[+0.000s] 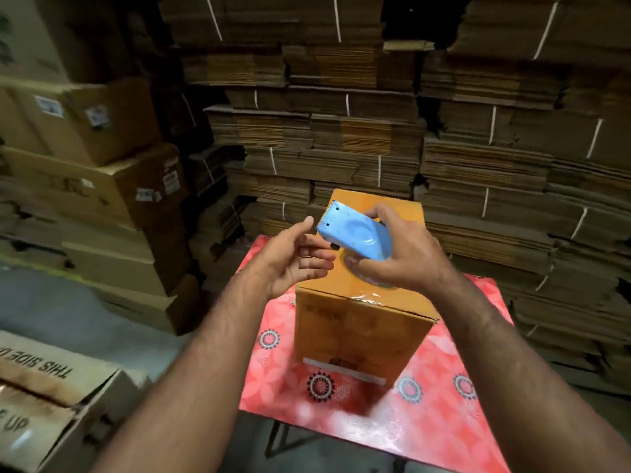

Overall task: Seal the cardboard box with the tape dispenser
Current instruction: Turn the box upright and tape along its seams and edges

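Note:
An orange-brown cardboard box [358, 322] stands upright on a red flowered table [444, 397], its top flaps down. Clear tape shines across the near top edge of the box. My right hand [406, 257] grips a blue tape dispenser [355, 233] above the box top, its toothed blade end pointing up and left. My left hand [293, 261] hovers just left of the dispenser with fingers loosely spread toward its lower end, holding nothing that I can see.
Tied bundles of flat cardboard [341, 131] are stacked high behind and right of the table. Closed cartons [112, 186] pile up at left. An open carton marked "THIS SIDE UP" [51, 397] sits at lower left. Grey floor [85, 319] lies left of the table.

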Tool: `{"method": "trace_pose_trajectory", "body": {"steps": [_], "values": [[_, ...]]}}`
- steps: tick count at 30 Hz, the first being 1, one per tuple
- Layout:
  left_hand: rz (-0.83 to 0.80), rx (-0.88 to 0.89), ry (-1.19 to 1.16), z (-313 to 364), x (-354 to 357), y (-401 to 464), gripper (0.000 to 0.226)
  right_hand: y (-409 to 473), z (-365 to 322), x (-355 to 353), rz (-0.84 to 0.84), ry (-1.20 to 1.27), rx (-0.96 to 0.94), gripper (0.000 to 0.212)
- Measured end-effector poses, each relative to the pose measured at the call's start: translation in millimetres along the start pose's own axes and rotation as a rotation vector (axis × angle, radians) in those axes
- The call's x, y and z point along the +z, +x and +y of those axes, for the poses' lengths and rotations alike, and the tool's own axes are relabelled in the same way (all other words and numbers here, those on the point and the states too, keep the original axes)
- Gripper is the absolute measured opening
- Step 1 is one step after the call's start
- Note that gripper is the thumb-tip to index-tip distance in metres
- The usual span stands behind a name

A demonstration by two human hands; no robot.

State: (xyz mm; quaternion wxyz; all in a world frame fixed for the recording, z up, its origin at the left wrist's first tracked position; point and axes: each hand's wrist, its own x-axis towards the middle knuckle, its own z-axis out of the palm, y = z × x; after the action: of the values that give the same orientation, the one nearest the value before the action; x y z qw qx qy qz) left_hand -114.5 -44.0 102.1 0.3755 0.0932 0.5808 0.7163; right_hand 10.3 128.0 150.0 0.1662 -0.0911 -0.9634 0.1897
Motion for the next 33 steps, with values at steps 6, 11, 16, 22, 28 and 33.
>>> {"method": "trace_pose_trajectory", "body": {"steps": [6, 11, 16, 22, 28, 33], "values": [[0.016, 0.031, -0.026, -4.9, -18.7, -19.3, 0.037, -0.7, -21.2, 17.4, -0.086, -0.035, -0.032, 0.062], [0.000, 0.045, -0.006, -11.5, -22.0, -24.7, 0.029, -5.8, -21.2, 27.7, -0.125, -0.047, -0.018, 0.062], [-0.018, 0.045, 0.002, -14.3, -13.2, -24.6, 0.023, -11.5, -13.0, 27.2, -0.132, -0.043, 0.003, 0.066], [-0.055, 0.063, 0.045, -14.9, -2.2, -21.0, 0.021, -19.8, -2.1, 22.4, -0.115, -0.123, 0.027, 0.065], [-0.059, 0.046, 0.025, -20.2, 1.0, -10.1, 0.030, -21.7, 7.6, 22.0, -0.115, -0.170, 0.044, 0.067], [-0.019, 0.065, -0.028, -27.1, 7.1, -4.5, 0.028, -18.8, 11.2, 24.5, -0.115, -0.167, 0.048, 0.067]]}}
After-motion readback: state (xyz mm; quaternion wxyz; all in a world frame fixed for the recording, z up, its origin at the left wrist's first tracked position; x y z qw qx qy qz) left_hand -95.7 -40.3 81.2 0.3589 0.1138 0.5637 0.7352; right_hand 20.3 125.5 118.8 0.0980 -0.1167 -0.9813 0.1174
